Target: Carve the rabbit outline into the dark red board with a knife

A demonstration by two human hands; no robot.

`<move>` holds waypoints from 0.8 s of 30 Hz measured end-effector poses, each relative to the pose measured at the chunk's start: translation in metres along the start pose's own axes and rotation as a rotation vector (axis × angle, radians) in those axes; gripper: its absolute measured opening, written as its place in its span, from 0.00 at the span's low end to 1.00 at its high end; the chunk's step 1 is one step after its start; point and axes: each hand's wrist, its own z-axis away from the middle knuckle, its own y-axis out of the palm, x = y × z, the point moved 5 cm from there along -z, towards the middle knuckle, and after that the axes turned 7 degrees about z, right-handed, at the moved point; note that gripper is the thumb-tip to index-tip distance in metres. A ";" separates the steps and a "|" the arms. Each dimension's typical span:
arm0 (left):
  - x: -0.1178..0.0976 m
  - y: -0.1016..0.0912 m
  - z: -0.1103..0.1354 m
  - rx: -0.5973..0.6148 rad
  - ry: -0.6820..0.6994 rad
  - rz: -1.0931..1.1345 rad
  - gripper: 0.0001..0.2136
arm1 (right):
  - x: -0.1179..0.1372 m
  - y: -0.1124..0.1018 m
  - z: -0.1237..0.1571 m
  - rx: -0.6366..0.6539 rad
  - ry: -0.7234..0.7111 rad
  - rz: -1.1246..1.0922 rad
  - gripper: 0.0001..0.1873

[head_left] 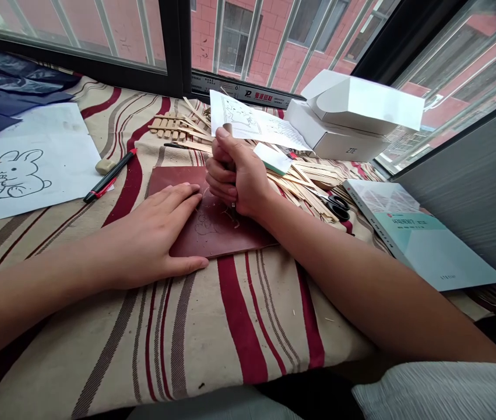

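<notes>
At ten o'clock from the dark red carving block (213, 230), a rabbit line drawing on white paper (11, 175) is lying beside a black-and-red marker (110, 175) and a pale eraser (105, 166). The left hand (151, 233) is pressing on the block's left side, its fingers lying flat and close together, the thumb spreading away along the lower edge. The block is sitting on striped cloth (239, 338), faint rabbit lines showing on it. The right hand (234, 175) is clenching around a small tan tool handle (228, 129), fingers curled tight, the tool's tip hidden. Wooden sticks (173, 128) are lying at twelve o'clock, a white ZTE box (330, 140) is sitting at two, and black-handled scissors (337, 207) and a book (422, 233) are lying at three.
</notes>
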 end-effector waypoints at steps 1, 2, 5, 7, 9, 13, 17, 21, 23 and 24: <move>0.000 0.000 0.000 -0.006 0.002 0.000 0.60 | 0.001 0.001 0.001 0.025 0.020 -0.022 0.32; 0.000 0.000 0.000 -0.011 0.004 0.002 0.60 | 0.002 0.001 0.002 0.039 0.029 -0.038 0.32; 0.001 0.000 0.000 -0.010 0.002 0.014 0.60 | 0.008 0.000 0.005 0.016 -0.004 -0.015 0.33; 0.000 0.000 0.000 -0.006 -0.003 0.019 0.61 | 0.011 -0.001 0.007 -0.020 -0.045 0.038 0.33; 0.000 0.000 0.000 -0.003 -0.007 0.020 0.61 | 0.011 -0.002 0.006 -0.060 -0.081 0.080 0.33; 0.001 0.000 0.000 -0.001 -0.015 0.026 0.60 | 0.007 0.000 0.004 -0.097 -0.101 0.158 0.32; 0.001 0.000 0.000 0.001 -0.012 0.030 0.60 | 0.006 -0.001 0.003 -0.108 -0.140 0.198 0.33; 0.000 -0.001 0.000 -0.009 0.004 0.027 0.59 | 0.007 -0.001 0.006 -0.066 -0.124 0.167 0.33; 0.000 -0.001 0.001 -0.014 0.006 0.024 0.58 | 0.007 0.003 0.007 0.014 -0.069 0.140 0.33; 0.000 0.000 0.001 -0.015 0.007 0.024 0.58 | 0.007 0.004 0.008 0.033 -0.066 0.132 0.33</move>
